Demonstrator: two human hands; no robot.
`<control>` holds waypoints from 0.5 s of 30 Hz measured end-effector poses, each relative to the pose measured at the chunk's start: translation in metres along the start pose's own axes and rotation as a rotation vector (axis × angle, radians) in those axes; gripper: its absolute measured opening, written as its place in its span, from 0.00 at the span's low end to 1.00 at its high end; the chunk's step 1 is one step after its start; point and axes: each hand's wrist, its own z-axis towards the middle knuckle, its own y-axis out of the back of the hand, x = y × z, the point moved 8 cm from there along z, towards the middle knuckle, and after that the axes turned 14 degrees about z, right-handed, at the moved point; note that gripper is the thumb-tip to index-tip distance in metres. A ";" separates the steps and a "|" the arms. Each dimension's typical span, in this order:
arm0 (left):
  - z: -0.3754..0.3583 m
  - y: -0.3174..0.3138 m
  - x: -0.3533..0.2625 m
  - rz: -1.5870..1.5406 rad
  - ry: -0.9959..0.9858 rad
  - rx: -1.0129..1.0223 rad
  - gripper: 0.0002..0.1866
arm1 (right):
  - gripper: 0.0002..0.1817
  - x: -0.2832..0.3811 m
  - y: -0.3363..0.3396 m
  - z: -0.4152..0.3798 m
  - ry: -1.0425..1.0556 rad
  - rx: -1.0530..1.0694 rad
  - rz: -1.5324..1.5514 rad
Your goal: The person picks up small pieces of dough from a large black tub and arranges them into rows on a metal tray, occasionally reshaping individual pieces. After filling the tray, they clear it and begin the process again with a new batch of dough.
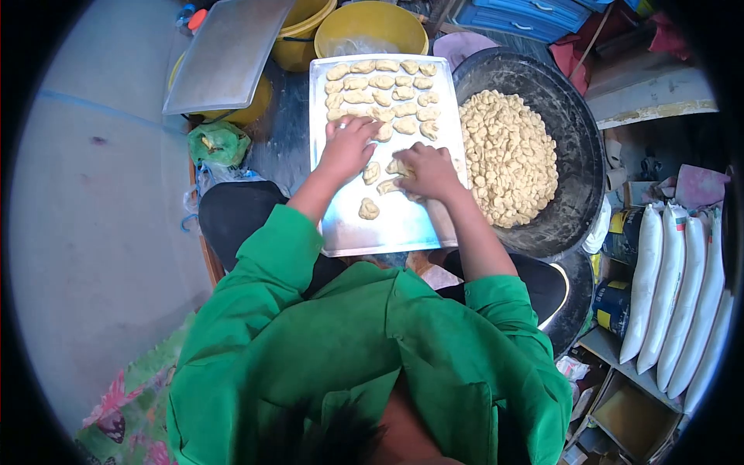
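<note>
A metal tray (349, 221) lies across my lap, with rows of pale, lumpy dough pieces (382, 81) in its upper part. My left hand (350, 145) is over the tray's left side, fingers stretched out and touching the lower edge of the rows. Beside its fingertips is one dough piece (384, 132). My right hand (428, 170) is lower and to the right, its fingers closed around a dough piece (397, 167), partly covered by them. Nearby lie a few loose pieces, one of them a rounded lump (369, 208) nearest me.
Right of the tray stands a large black tub (577, 167) holding a heap of similar pieces (508, 159). Yellow buckets (370, 27) stand behind the tray, with another flat tray (225, 58) at the left. Long white filled bags (659, 287) lean at the far right.
</note>
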 end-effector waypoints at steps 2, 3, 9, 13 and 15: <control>-0.021 0.016 -0.002 0.018 0.044 -0.046 0.17 | 0.20 0.001 -0.012 0.002 0.018 -0.007 0.009; -0.033 0.002 -0.010 -0.116 -0.006 0.177 0.18 | 0.18 -0.002 -0.015 0.007 -0.028 0.031 0.087; -0.056 -0.005 0.029 -0.277 0.244 0.178 0.17 | 0.21 0.015 -0.017 0.046 -0.003 -0.162 0.636; -0.054 0.006 0.049 -0.155 0.208 0.021 0.17 | 0.27 0.041 -0.028 0.050 0.026 -0.194 0.282; -0.052 0.000 0.061 -0.136 0.249 0.041 0.17 | 0.25 0.046 -0.024 0.036 0.031 -0.217 0.249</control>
